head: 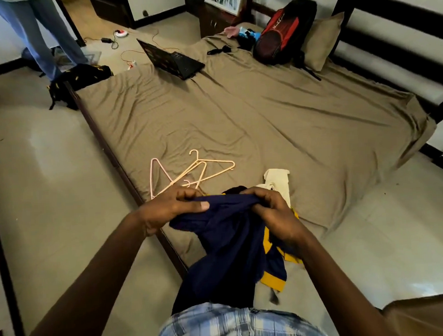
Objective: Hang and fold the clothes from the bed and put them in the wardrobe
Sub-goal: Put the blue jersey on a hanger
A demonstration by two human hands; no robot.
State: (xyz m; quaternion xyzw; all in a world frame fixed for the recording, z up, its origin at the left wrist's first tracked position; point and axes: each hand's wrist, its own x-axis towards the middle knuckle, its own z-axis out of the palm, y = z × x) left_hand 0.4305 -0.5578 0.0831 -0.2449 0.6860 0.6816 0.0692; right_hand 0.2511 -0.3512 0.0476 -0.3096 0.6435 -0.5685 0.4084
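Fingers of both hands curl round the bunched top edge of a navy shirt with yellow trim. The left hand and right hand hold it up over the near corner of the bed. Just beyond, pale hangers and a cream cloth lie on the sheet. Farther off sit a laptop, a backpack and a pillow.

Bare sheet mid-bed lies open; hangers crowd its near-left edge.

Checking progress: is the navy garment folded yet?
Not folded: the navy garment hangs bunched, gripped by the left hand and right hand.
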